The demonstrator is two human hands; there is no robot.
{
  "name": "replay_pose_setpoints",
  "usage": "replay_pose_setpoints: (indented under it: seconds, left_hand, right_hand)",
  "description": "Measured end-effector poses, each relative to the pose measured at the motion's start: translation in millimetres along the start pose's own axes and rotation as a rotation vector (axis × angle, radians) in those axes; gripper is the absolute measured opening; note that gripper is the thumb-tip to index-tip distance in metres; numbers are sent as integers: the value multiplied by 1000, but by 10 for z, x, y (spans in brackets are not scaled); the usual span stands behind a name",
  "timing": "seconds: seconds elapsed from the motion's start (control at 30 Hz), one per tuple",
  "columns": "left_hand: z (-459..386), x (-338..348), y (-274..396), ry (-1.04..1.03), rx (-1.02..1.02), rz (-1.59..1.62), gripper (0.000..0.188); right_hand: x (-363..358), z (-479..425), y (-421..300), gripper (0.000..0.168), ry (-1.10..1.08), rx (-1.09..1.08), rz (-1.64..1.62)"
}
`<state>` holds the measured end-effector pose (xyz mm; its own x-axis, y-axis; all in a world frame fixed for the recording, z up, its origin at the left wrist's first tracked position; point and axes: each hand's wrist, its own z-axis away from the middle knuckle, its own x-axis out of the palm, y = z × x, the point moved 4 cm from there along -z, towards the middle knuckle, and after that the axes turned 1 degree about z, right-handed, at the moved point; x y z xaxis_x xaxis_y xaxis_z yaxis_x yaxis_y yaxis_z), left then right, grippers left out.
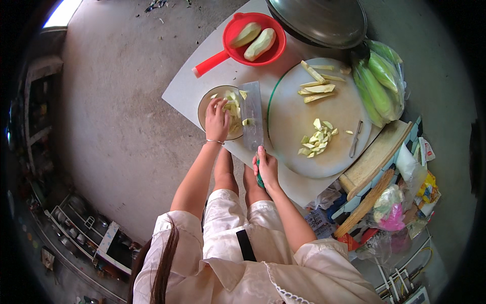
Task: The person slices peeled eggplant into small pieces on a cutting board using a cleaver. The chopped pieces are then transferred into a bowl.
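Note:
My right hand point(267, 170) grips the green-wrapped handle of a cleaver point(252, 112), its broad blade lying flat by the bowl's right rim. A few pale vegetable pieces cling to the blade. Over a bowl point(202, 114) of cut pieces point(232, 106) hovers my left hand point(218, 121), fingers apart; whether the tips touch the pieces is hidden. To the right, a round cutting board point(292, 114) carries a heap of small chunks point(318, 139) and several longer strips point(319, 88). A vegetable peeler point(355, 139) lies at the board's right side.
Behind the bowl, a red plastic strainer point(228, 45) holds two peeled vegetables point(260, 44). A lidded wok point(322, 22) stands at the back, beside bagged green vegetables point(383, 83). Near the table's point(186, 85) right edge are a wooden stool point(374, 157), a straw broom point(364, 205) and plastic bags.

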<state>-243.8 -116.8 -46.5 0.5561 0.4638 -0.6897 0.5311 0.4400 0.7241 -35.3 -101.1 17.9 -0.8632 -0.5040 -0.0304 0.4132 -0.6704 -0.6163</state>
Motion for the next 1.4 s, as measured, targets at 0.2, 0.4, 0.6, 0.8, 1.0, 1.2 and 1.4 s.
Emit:
replay_pose_setpoints:
  seconds: [0.2,0.4,0.6,0.8,1.0,1.2,1.4]
  left_hand:
    - [-40,-146,375,25,169,77,46]
    - [-173,-49,506,-134,271,-7,41]
    - [61,-20,326,-138,164,-139,34]
    - [-4,6,328,-164,195,-220,26]
    - [-65,648,1207,-232,392,48,25]
    - [-123,1816,2308,-723,685,116,45]
    - [-55,2728,3006,-798,985,49,46]
  right_hand:
    - [-93,79,-118,56,18,-29,96]
    - [-101,185,-97,53,-44,-8,7]
    - [-199,217,-106,52,-42,11,-80]
    - [-502,411,121,54,-15,2,-229]
    - [-1183,923,767,62,277,180,-622]
    - [-1731,1159,1302,65,575,305,-947]
    - [-2043,1097,1347,62,635,242,-998]
